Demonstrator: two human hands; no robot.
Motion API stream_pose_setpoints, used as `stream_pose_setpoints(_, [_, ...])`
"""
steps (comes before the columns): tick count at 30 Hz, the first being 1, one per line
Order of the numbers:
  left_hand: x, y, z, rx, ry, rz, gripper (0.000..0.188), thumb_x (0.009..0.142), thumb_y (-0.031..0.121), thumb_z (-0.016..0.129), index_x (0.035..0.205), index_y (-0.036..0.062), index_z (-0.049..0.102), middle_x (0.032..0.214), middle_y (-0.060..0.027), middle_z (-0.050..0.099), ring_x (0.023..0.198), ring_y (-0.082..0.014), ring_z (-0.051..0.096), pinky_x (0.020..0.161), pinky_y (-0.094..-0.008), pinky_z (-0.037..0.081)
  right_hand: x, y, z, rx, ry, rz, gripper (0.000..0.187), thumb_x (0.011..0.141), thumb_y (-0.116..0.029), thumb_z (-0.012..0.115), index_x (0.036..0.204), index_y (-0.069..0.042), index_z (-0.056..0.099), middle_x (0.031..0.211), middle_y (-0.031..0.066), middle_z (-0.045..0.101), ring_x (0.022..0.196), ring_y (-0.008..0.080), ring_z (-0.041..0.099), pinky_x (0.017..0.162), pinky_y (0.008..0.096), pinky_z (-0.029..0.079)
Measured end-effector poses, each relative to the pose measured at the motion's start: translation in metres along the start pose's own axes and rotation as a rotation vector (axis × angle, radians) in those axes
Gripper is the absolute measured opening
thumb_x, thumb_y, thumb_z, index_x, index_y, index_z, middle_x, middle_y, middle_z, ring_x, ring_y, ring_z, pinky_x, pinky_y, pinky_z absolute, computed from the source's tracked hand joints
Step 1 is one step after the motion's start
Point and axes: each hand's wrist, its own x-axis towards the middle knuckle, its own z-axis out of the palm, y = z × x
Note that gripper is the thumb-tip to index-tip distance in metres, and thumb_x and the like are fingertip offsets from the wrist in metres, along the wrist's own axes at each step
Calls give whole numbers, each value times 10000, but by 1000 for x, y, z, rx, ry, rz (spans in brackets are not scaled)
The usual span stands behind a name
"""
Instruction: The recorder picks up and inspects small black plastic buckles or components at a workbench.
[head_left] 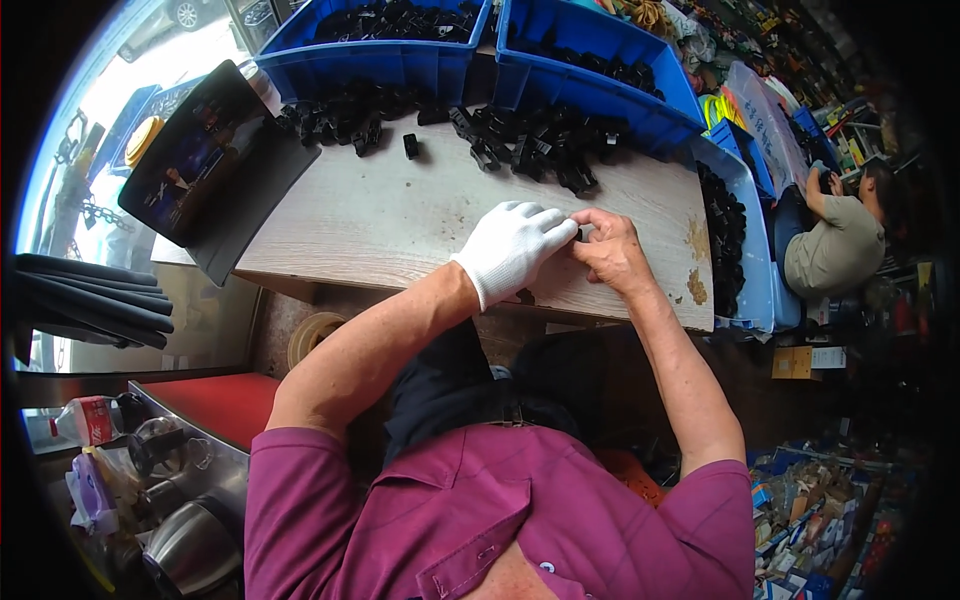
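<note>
My left hand (pixel 512 245), in a white knit glove, meets my bare right hand (pixel 612 250) over the table's near edge. The fingers of both are closed around a small black plastic part (pixel 583 234), mostly hidden by the fingertips. Further back on the worn pale tabletop (pixel 390 225) lie a left pile of black plastic parts (pixel 350 115) and a right pile of similar parts (pixel 540 145). One single black part (pixel 411 146) stands apart between them.
Behind the piles are a left blue bin (pixel 370 60) and a right blue bin (pixel 600 95), both holding black parts. A pale blue bin (pixel 750 220) adjoins the table's right end. A tablet in a dark case (pixel 200 165) leans at the left. Another person (pixel 835 235) sits far right.
</note>
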Motion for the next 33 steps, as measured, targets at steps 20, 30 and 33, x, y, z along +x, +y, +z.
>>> stream_pose_setpoints(20, [-45,-130,-80,476,86,-170,273,762,-25,629,1020,38,694,1089,-115,687,1052,-340,639,864,-431,560,-6,10,-8,363,96,70,349,836,-182,840,1043,27,651,609,-19,553,439,59,461,450,272,528])
stream_pose_setpoints(30, [-42,-97,-65,340,93,-174,293,809,-29,602,1085,46,668,1054,-130,660,1008,-342,646,836,-428,567,42,33,-119,512,998,65,442,869,-285,837,1187,-46,645,771,81,616,523,152,582,479,352,596])
stream_pose_setpoints(33, [-43,-97,-61,305,150,-190,300,813,-25,602,1095,55,666,1057,-132,659,1001,-346,642,845,-429,563,40,36,-112,444,818,131,461,859,-290,847,1194,-49,642,766,80,610,525,158,583,473,355,591])
